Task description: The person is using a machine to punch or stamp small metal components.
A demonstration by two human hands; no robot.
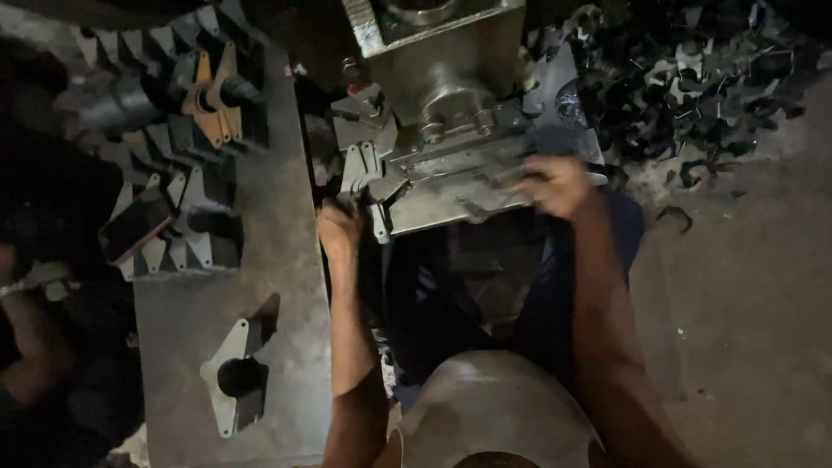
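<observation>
My left hand rests at the front left corner of a grey press bed, its fingers closed on the lower edge of a flat metal bracket. Over the right side of the bed, my right hand is blurred, with its fingers curled on a flat metal piece. Above the bed rises the heavy machine body. Whether the right hand really grips the piece is hard to make out.
A long grey bench on the left carries rows of stamped brackets, one orange piece and a single bracket with a black bush. A heap of dark scrap offcuts lies at the top right. Another person's arm is at the left edge.
</observation>
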